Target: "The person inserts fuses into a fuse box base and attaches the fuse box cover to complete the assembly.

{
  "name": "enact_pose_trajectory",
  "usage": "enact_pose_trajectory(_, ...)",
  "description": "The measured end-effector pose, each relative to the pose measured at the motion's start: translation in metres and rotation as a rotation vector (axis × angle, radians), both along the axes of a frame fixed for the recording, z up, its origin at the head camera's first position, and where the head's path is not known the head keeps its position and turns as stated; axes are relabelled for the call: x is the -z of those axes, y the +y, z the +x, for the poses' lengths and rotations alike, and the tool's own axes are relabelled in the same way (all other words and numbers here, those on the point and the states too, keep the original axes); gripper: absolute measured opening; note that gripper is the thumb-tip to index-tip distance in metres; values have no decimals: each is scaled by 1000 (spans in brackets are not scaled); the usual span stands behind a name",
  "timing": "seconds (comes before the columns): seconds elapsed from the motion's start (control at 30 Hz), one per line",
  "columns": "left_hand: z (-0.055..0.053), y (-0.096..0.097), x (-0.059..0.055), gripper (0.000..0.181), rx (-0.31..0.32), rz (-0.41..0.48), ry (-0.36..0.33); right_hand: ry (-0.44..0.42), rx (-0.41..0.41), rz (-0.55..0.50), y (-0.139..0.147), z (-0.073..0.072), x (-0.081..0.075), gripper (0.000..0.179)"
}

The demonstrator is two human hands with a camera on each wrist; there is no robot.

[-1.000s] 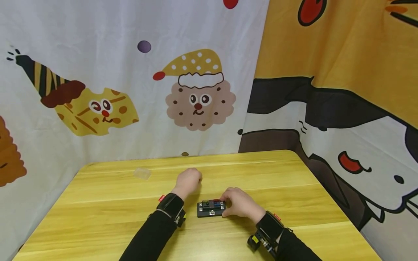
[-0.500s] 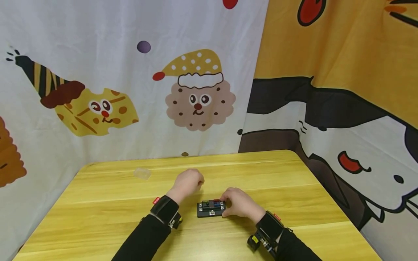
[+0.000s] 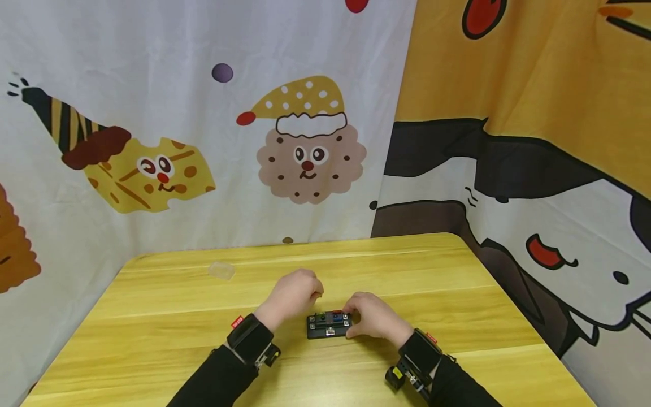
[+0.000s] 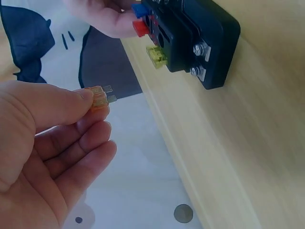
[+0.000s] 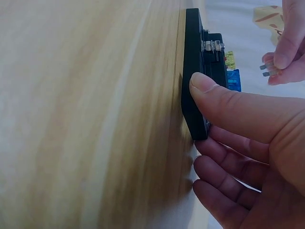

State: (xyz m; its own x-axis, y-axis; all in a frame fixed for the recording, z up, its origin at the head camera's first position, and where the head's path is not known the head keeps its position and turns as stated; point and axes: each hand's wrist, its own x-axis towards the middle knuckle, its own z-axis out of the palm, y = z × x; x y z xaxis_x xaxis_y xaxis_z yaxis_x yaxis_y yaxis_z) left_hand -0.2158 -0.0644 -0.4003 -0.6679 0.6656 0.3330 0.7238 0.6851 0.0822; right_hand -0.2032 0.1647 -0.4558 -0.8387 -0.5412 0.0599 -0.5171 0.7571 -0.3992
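A black fuse block (image 3: pixel 325 332) lies on the table, its metal terminal screws showing. My right hand (image 3: pixel 375 319) grips its right end, thumb (image 5: pixel 214 93) on the near side. Blue (image 4: pixel 139 10), red (image 4: pixel 140 27) and yellow (image 4: pixel 156 57) blade fuses stick out of the block in the left wrist view. Between thumb and forefinger my left hand (image 3: pixel 294 295) pinches an orange blade fuse (image 4: pixel 99 98), its two metal prongs pointing away from the fingers. That hand is just behind and left of the block, and the fuse is apart from it.
A small clear plastic piece (image 3: pixel 221 271) lies on the wood-grain table (image 3: pixel 168 322) at the back left. Printed cloth (image 3: pixel 173 113) hangs behind the table and along its right side.
My left hand has shifted slightly right and nearer to me, toward the fuse block, still with the orange blade fuse. The right hand and the block stay in place.
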Motion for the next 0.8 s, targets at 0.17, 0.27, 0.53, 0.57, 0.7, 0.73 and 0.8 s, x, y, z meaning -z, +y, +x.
enact_pose_trajectory(0.17,5,1,0,18,17,27,-1,-12,11,6,0,0,0,41)
enact_pose_trajectory(0.27,8,2,0,22,36,22,1,-11,13,10,0,0,0,41)
enact_pose_trajectory(0.53,15,3,4,23,68,-9,-45,-6,10,7,-1,-1,0,40)
enact_pose_trajectory(0.57,16,3,5,23,62,-18,-55,-8,12,5,-1,-1,1,40)
enact_pose_trajectory(0.7,18,4,8,22,41,-41,-108,-7,18,3,-1,-1,2,39)
enact_pose_trajectory(0.73,18,5,9,23,37,-43,-117,-9,20,-1,-1,-1,2,39)
enact_pose_trajectory(0.8,19,5,11,24,30,-46,-129,-10,22,1,-1,0,2,40)
